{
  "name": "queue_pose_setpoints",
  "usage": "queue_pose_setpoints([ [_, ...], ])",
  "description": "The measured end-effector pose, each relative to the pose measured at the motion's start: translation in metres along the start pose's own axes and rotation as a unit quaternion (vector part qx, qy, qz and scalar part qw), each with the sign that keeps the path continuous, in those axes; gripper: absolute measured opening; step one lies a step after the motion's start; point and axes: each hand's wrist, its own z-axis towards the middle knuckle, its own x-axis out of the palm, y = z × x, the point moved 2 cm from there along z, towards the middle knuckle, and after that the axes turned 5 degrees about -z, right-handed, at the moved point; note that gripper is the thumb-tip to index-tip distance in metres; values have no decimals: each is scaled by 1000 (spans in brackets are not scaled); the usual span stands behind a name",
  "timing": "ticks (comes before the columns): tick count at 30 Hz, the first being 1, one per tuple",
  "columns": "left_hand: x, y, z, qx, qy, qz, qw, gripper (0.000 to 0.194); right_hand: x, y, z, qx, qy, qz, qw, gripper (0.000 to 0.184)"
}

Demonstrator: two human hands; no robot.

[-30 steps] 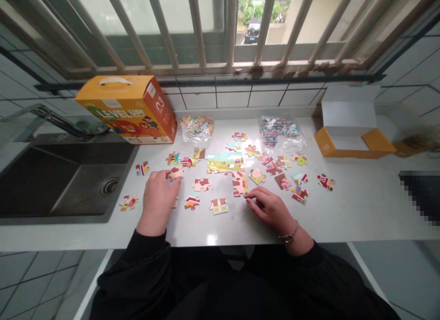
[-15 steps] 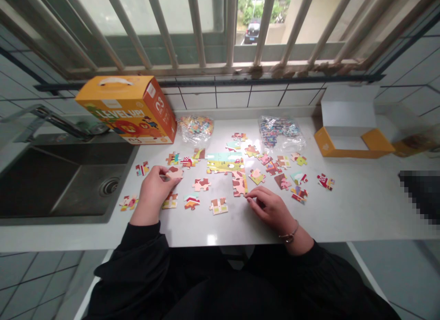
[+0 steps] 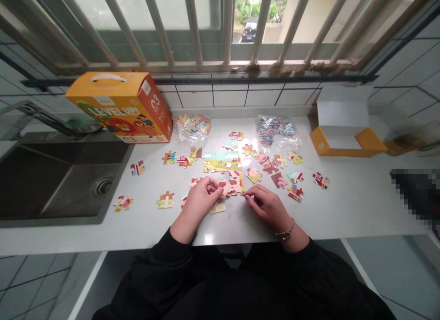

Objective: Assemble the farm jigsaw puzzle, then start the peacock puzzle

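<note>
Pinched narrowly in the left hand (image 3: 199, 198) is a pink-and-brown puzzle piece (image 3: 226, 188), held against or just beside the left edge of the cow-patterned column (image 3: 235, 179), below the joined scene (image 3: 222, 162). The column could be skewed if the piece is pushed while its tabs are misaligned. At the near right corner, the right hand (image 3: 266, 203) is kept curled; whether anything is gripped cannot be told. Trouble nearer, too: a loose piece (image 3: 217, 209), partly covered by the left hand, could be dragged by a low sweep.
</note>
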Motion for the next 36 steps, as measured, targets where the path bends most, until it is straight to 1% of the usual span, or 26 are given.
queue_pose_setpoints([
  [2, 1, 0, 4, 2, -18, 27, 999, 21, -1, 1, 1, -3, -2, 0, 1000, 17],
  [4, 1, 2, 5, 3, -25, 37, 999, 20, -1, 2, 1, -5, -2, -1, 1000, 17],
  [9, 3, 6, 3, -8, -4, 5, 1000, 19, -1, 0, 1, -3, -6, -1, 1000, 17],
  [11, 3, 5, 2, 10, -23, 56, 998, 18, -1, 0, 1, -3, -6, -1, 1000, 17],
  [13, 2, 2, 1, 46, -47, 138, 988, 18, -1, 0, 1, -1, -2, -1, 1000, 17],
  [15, 2, -1, 1, 77, -54, 193, 977, 17, -1, 1, 1, 1, 0, -1, 1000, 16],
  [20, 5, -3, 0, 108, -44, 240, 964, 11, -2, 1, 1, -3, -1, -10, 1000, 15],
  [23, 6, -5, -2, 141, -15, 250, 958, 7, -1, 0, 1, -3, -1, -15, 1000, 15],
  [25, 4, -5, -4, 161, 8, 253, 954, 11, 0, 0, 1, -2, 1, -16, 1000, 15],
  [30, -4, 1, -9, 174, 43, 277, 944, 22, 3, 0, 0, -14, 5, -35, 999, 15],
  [34, -5, 3, -16, 205, 54, 311, 927, 24, 7, 2, 0, -56, -30, -114, 991, 18],
  [36, -4, 3, -20, 223, 51, 320, 919, 25, 10, 4, 0, -74, -35, -162, 983, 27],
])
